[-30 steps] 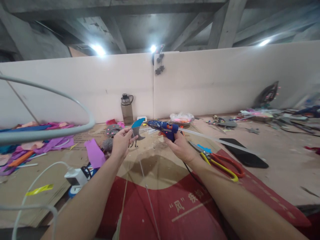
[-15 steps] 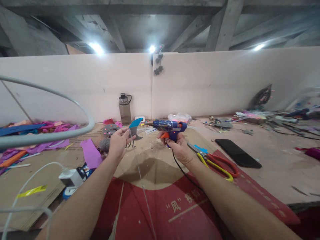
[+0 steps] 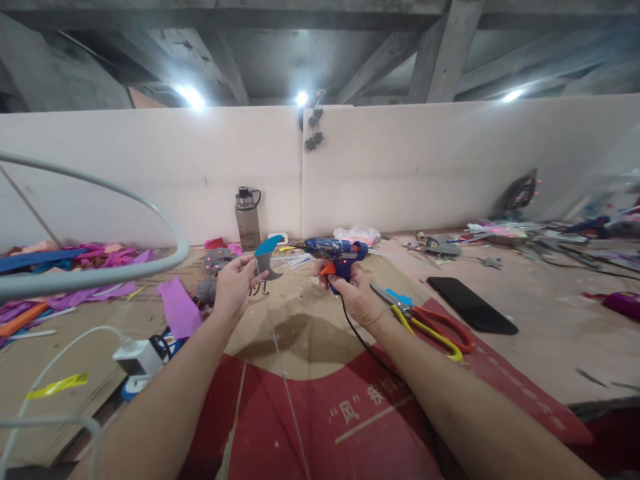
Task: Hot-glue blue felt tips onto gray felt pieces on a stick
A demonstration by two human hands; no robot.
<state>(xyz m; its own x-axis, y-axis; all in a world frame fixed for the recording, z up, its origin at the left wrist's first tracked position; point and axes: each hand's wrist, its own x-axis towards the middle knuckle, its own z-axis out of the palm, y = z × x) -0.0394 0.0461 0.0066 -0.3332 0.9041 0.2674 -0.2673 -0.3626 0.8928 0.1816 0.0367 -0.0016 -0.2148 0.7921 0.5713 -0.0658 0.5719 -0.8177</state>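
My left hand (image 3: 234,283) pinches a small crescent-tipped cutout (image 3: 268,263), grey with a blue upper edge, that looks like felt. A thin pale strand hangs below it and runs down toward me. My right hand (image 3: 356,293) is wrapped round the handle of a blue glue gun (image 3: 340,251) with an orange trigger. Its nozzle points left at the cutout, with a gap between them. Just right of that hand lie large scissors (image 3: 440,327) with red and yellow handles, a blue scrap (image 3: 400,297) by their blades.
A black phone (image 3: 473,305) lies to the right. At the back stands a grey bottle (image 3: 247,220). Coloured scraps (image 3: 107,257) and a white plug adapter (image 3: 137,358) are on the left. A pale curved tube (image 3: 150,210) crosses the left foreground. Red printed cardboard (image 3: 300,420) covers the near table.
The whole view has shifted slightly, so things appear a little farther left. Both hands keep the same grip and stay nearly the same distance apart.
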